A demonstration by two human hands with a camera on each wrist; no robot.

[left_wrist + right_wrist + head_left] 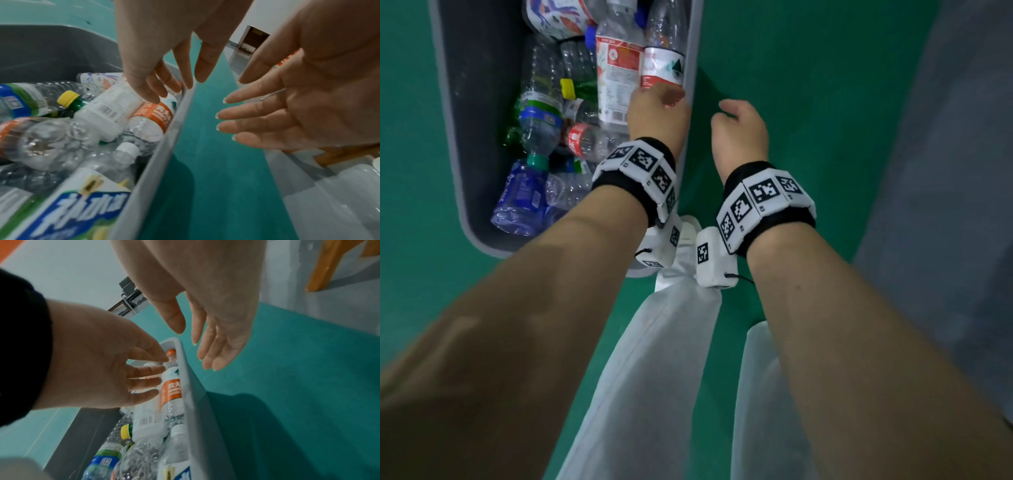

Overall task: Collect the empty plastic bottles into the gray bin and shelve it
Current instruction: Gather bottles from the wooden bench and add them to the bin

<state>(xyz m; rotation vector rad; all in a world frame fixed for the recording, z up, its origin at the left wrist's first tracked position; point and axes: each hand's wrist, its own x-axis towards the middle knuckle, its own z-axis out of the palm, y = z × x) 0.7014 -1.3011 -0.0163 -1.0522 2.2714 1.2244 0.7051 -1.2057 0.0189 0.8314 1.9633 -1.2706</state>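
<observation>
The gray bin point(448, 102) stands on the green floor, holding several empty plastic bottles. A clear bottle with an orange-red label point(661, 65) lies along the bin's right wall point(174, 129), beside a white-labelled bottle point(616, 75). My left hand point(659, 102) hovers over these bottles at the right rim, fingers straight and loosely spread, holding nothing; its fingertips point(152, 95) hang just above the white-labelled bottle point(111, 112). My right hand point(739, 126) is outside the bin, just right of the rim point(191, 394), palm open and empty point(277, 116).
Green floor point(808, 85) lies right of the bin, with a gray strip point(945, 171) beyond it. My white trouser legs point(654, 359) stand close to the bin's near corner. A wooden furniture leg point(329, 264) rises on the gray floor at the right.
</observation>
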